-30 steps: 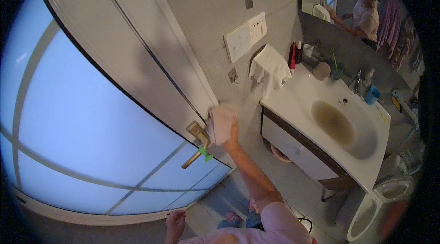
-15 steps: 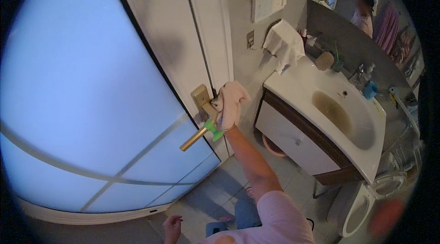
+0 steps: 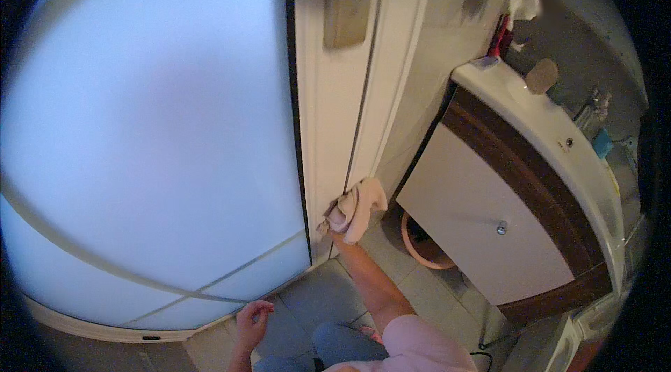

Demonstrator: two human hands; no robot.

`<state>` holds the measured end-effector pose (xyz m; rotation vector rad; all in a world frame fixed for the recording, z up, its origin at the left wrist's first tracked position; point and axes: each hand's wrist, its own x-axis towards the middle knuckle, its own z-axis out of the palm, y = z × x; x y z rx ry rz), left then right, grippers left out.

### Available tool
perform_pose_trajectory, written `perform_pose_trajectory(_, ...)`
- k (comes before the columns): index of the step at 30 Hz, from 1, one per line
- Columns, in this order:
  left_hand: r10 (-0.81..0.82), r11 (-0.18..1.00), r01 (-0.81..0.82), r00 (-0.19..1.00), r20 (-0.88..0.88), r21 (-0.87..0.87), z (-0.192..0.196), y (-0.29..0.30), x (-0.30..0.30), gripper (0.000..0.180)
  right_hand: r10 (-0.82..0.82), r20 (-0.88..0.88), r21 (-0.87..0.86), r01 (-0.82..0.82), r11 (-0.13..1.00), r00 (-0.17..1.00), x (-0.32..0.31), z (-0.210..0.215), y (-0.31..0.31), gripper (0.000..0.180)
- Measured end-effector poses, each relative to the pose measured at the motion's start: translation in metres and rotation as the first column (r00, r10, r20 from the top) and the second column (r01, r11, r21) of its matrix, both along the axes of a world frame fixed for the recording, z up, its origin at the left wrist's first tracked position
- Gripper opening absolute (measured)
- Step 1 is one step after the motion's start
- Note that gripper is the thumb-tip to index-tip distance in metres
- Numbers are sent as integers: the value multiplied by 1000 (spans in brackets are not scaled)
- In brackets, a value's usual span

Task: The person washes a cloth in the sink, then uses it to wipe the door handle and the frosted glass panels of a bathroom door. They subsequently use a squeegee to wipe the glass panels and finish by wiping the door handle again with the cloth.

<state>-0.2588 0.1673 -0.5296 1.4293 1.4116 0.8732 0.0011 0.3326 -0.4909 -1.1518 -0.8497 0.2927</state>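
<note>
My right hand (image 3: 337,226) is wrapped in a pale pink cloth (image 3: 365,205) and presses it against the lower part of the white door frame (image 3: 334,127). The cloth covers most of the fingers. My right arm reaches forward from the lower edge. To the left, my left hand (image 3: 251,323) hangs low in front of the frosted glass panel (image 3: 161,141), fingers loosely bent and holding nothing. A brass-coloured handle plate (image 3: 346,22) is on the frame well above the cloth, blurred and cut off by the upper edge.
At the right stands a white and brown washbasin cabinet (image 3: 482,211) with a round knob (image 3: 501,228). An orange-pink basin (image 3: 426,260) sits on the tiled floor beneath it. A brown brush-like object (image 3: 542,76) and a blue cup (image 3: 602,142) are on the counter.
My right hand has left the brass lever handle with its green piece and moved down the frame with the cloth. The view has tilted lower. My left hand stays low and empty.
</note>
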Motion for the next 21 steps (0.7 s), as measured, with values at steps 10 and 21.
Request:
perform_pose_trajectory(10,148,980,-149,989,-19,-133,-115,-49,-22,9,-245,-170,-337,177,925,955,-48,-262,10,33)
perform_pose_trajectory(21,239,932,-242,970,-47,-270,-118,-120,-37,13,-310,-623,-608,-195,770,719,-49,-432,19,30)
